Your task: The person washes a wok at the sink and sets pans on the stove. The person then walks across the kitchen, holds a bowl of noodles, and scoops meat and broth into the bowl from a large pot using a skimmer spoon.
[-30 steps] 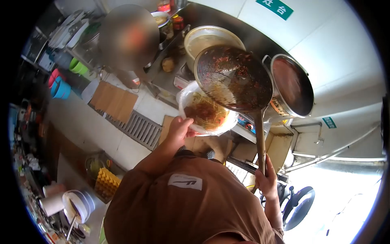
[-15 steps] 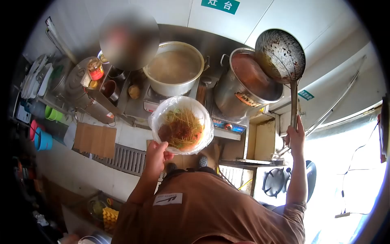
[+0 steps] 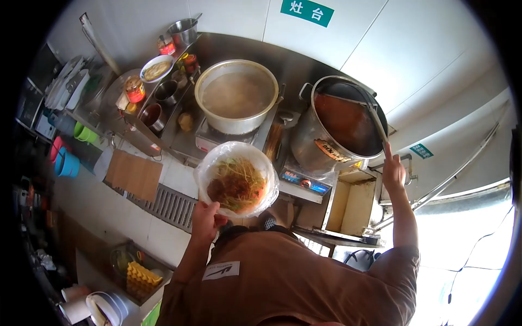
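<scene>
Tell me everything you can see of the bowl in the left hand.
The bowl is round and whitish, with thin, crinkled clear plastic over its rim; its own material I can't tell. Inside lies food: yellow-green strands with dark reddish-brown topping. It faces upward, held up in front of the body. The left hand grips its near-left edge, thumb uppermost. Its underside is hidden.

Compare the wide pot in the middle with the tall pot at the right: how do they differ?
The wide pot holds pale, cloudy liquid; the tall pot holds reddish-brown liquid.
The wide pot has low walls, while the tall pot's are much deeper.
Nothing is seen dipped in the wide pot; the tall pot has a long-handled pan in it, held by the right hand.
Both are metal, uncovered and have side handles.
</scene>
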{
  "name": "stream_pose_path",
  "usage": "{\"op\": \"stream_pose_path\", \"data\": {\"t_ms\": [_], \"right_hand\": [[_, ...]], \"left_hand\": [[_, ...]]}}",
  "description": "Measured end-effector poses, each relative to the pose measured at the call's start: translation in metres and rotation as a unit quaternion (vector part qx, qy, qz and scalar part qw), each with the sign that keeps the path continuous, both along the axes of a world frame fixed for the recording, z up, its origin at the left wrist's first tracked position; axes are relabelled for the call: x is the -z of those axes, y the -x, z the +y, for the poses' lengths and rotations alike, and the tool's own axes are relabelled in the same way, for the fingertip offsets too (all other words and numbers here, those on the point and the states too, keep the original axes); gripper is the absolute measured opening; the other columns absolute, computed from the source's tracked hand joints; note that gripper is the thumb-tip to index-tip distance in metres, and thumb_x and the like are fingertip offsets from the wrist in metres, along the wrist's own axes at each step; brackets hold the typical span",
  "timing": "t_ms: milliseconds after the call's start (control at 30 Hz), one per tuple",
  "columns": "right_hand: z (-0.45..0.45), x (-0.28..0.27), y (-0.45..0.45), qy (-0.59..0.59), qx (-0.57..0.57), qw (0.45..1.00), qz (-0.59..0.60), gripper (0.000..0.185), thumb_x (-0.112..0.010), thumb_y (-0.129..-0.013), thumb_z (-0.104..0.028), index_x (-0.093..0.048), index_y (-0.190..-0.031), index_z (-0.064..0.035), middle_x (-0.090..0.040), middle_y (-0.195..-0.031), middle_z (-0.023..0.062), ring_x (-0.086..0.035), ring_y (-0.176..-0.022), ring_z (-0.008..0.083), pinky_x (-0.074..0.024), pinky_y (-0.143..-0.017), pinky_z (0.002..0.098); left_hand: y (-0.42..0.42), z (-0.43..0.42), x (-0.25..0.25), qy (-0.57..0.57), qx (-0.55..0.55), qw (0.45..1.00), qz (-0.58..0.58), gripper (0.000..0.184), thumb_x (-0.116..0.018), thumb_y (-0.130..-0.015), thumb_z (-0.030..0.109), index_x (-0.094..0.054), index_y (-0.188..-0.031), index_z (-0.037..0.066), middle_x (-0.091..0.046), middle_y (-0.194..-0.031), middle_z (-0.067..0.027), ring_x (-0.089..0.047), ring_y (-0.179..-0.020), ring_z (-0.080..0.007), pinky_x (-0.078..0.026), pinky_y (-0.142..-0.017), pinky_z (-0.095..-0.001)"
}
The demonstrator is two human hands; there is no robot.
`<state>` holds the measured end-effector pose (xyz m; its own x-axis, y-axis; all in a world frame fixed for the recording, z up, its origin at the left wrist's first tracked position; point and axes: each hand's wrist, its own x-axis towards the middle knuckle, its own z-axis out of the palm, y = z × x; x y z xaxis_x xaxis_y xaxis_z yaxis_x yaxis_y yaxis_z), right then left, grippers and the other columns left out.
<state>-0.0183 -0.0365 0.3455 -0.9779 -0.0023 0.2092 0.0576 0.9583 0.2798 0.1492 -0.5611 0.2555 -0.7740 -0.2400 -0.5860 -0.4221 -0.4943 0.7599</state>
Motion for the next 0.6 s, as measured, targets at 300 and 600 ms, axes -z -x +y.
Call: {"op": "stream_pose_path", "data": {"t_ms": [300,600], "right_hand": [[0.006,-0.007,0.072,-0.040,-0.044,0.994,-0.087,0.066,-0.049,-0.083,0.000,-0.027,-0.142,-0.0193,-0.058,-0.095,0.0186,-0.063,-0.084,0.0356,-0.0517,-0.071,0.0435],[-0.010,-0.013,0.123,-0.113,-0.026,0.977,-0.178,0.060,-0.049,-0.085,-0.005,-0.032,-0.140,-0.0212,-0.058,-0.102,0.0147,-0.063,-0.094,0.0321,-0.0529,-0.075,0.0423]], "left_hand": [[-0.010,0.019,0.002,0.022,-0.061,0.998,-0.017,0.024,-0.056,-0.084,0.014,-0.047,-0.101,-0.001,-0.061,-0.082,-0.0117,-0.061,-0.053,-0.0190,-0.050,-0.043,-0.0273],[-0.021,0.029,0.009,0.018,-0.108,0.994,-0.005,0.024,-0.058,-0.084,0.015,-0.047,-0.099,-0.001,-0.060,-0.082,-0.0125,-0.061,-0.052,-0.0203,-0.051,-0.044,-0.0281]]}}
